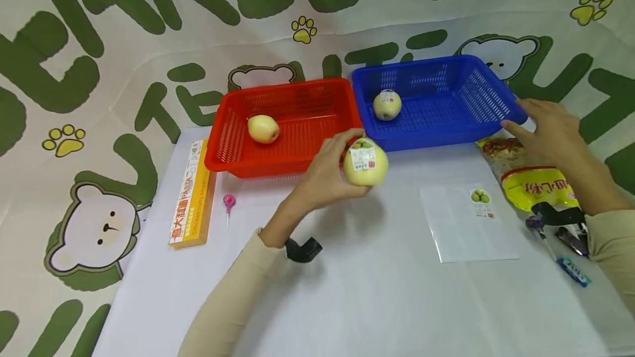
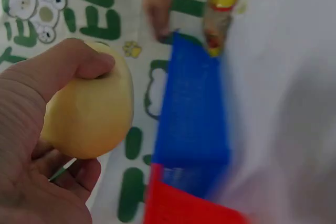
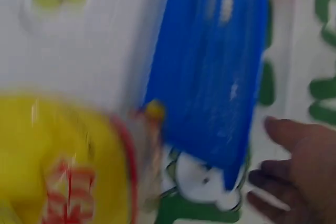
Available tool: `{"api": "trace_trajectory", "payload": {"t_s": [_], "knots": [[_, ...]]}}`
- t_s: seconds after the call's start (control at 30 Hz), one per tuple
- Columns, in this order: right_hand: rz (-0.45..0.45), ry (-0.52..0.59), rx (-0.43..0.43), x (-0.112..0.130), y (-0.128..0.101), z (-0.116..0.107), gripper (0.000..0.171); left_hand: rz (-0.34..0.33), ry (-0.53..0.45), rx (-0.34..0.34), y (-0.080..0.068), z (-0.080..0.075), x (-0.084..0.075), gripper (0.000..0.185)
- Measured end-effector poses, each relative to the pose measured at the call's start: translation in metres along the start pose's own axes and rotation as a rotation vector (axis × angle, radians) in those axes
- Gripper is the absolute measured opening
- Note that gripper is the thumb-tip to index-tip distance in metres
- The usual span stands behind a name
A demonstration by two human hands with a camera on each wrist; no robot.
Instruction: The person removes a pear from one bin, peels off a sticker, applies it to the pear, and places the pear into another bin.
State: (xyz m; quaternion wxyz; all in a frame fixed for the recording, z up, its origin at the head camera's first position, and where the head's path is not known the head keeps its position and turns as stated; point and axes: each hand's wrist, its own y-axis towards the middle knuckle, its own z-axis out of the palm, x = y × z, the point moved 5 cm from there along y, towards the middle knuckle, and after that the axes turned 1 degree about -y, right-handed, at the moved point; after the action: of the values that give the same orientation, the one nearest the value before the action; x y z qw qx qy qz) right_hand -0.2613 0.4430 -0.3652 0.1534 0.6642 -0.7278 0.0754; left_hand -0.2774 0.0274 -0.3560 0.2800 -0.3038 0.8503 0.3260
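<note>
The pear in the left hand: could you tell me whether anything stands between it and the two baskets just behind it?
Nothing visible does. The left hand holds the pear at the near rims of the red basket and blue basket, where they meet.

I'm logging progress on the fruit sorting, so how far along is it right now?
One pear already lies in the red basket and another labelled one in the blue basket. In hand: the left hand grips a third labelled pear above the table, in front of both baskets, while the right hand rests at the blue basket's right corner. Left: setting down that pear; no other loose fruit shows.
</note>
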Motion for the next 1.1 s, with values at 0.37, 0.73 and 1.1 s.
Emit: {"api": "trace_trajectory", "payload": {"t_s": [0.37, 0.73, 1.1], "knots": [[0.121, -0.025, -0.001, -0.024, 0.007, 0.017, 0.079, -0.109, 0.143, 0.123, 0.159, 0.011, 0.022, 0.083], [0.107, -0.004, -0.048, -0.023, -0.003, 0.022, 0.079, -0.130, 0.307, 0.395, 0.254, 0.082, 0.061, 0.091], [0.121, -0.022, -0.068, -0.029, 0.007, 0.006, 0.078, -0.246, 0.663, 0.488, 0.278, 0.123, 0.093, 0.086]]}}
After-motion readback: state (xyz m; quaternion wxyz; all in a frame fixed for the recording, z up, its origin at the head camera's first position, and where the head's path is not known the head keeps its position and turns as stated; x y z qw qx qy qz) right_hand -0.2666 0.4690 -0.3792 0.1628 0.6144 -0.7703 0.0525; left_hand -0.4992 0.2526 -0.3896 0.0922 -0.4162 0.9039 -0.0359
